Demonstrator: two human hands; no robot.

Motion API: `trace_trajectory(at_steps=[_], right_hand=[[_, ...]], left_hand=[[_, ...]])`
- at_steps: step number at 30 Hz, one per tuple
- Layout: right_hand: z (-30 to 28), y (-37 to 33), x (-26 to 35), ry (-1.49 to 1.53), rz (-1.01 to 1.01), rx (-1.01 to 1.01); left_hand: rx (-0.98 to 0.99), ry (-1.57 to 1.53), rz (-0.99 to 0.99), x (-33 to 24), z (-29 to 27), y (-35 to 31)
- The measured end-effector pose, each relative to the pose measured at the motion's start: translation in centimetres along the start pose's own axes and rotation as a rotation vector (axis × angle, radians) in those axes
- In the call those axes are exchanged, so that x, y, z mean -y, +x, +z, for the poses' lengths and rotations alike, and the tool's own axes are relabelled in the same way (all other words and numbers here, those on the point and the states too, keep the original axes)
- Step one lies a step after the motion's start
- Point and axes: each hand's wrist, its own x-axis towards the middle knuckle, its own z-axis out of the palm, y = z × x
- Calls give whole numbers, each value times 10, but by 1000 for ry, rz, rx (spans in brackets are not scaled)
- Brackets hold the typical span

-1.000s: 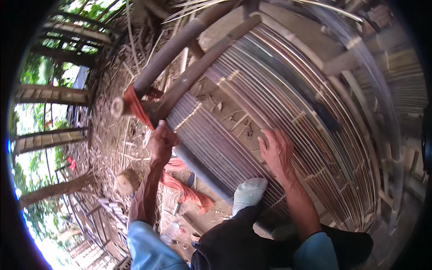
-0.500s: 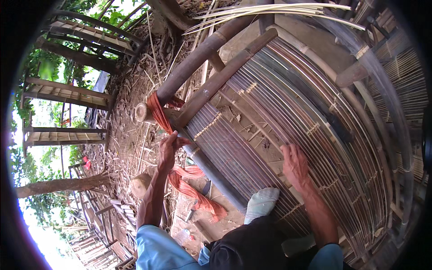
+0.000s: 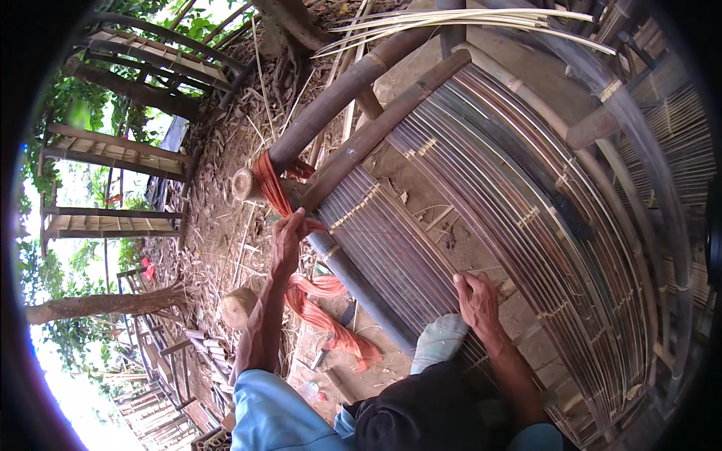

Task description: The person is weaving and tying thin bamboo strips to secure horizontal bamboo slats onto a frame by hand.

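Observation:
A bamboo frame (image 3: 387, 134) lies before me, with long thin bamboo slats (image 3: 398, 244) set across it in a near and a far group. My right hand (image 3: 480, 304) is closed on a bamboo slat (image 3: 429, 246) at the inner edge of the near group, beside my socked foot (image 3: 438, 342). The foot presses on the slats. At the near-left corner my left hand (image 3: 289, 239) bends its fingers over the dark bamboo rail (image 3: 365, 295), just below an orange cloth (image 3: 272, 184) tied round the poles. What its fingers hold is hidden.
Loose pale strips (image 3: 459, 19) rest across the frame's far end. Below the rail, more orange cloth (image 3: 331, 327) hangs near a tool on the ground. A sawn bamboo end (image 3: 239, 308) sticks up at left. Other bamboo benches (image 3: 116, 154) and a tree trunk (image 3: 105, 307) stand farther left.
My right hand has moved toward me and left, bringing a slat from the gap against the near group. The gap to the far group is wider. My left hand has barely moved.

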Motion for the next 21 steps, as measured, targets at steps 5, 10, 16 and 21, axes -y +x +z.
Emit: trace_trajectory(at_steps=[5,10,16,21], right_hand=[[7,-7,-1,-191,-144,-145],[16,-6,-4,-247,-224,-221],[18,-3,-6,-164,-220,-235],[12,-1,-1,-16,-68,-117]], left_hand=[[9,19,83,-11,7,2],[-9,30,67,-10,10,5],[-7,24,95,-9,12,1],[-254,15,221,-37,12,3]])
